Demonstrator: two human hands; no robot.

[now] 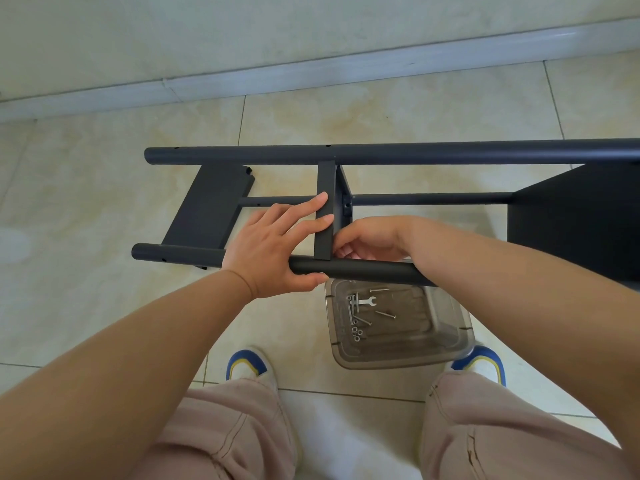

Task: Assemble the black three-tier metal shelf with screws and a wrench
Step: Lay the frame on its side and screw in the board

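Black metal shelf (381, 154) lying on its side on the tiled floor, partly assembled.

Its round posts run left to right: the far post (242, 156), a thinner rear post (433, 198) beyond the panels, and the near post (363, 270) closest to the person. Three flat tiers stand across them: the left tier (204, 206) tilted, the narrow-looking middle tier (325, 209) seen edge-on, and the right tier (581, 216) broad and dark. Loose silver screws (360, 318), small nuts (356, 332) and a little silver wrench (367, 301) lie in a clear plastic tub (446, 320) on the floor just beside the near post.
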